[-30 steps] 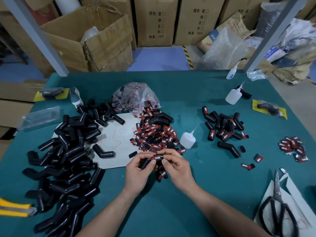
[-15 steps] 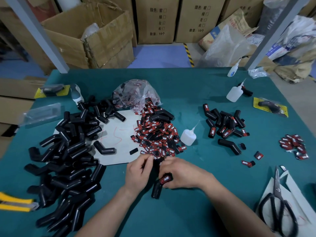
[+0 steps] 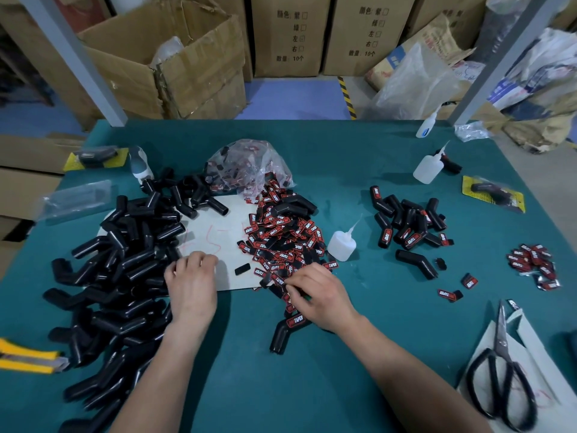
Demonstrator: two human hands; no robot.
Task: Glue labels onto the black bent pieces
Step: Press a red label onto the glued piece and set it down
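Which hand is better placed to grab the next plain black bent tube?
Left. The left hand sits at the edge of the pile of plain black bent tubes; the right hand is across in the red-and-black label heap.

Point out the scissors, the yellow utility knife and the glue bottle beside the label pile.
scissors [image 3: 502, 332], head view, blades near pivot.
yellow utility knife [image 3: 18, 345], head view, yellow handle.
glue bottle [image 3: 342, 245], head view, bottle body.

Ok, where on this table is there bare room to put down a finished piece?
Bare mat runs along the near edge, below the labelled piece. Also open: the far strip behind the plastic bag, and the patch left of the scissors. Crowded: the black pieces on the left and the label heap mid-table.
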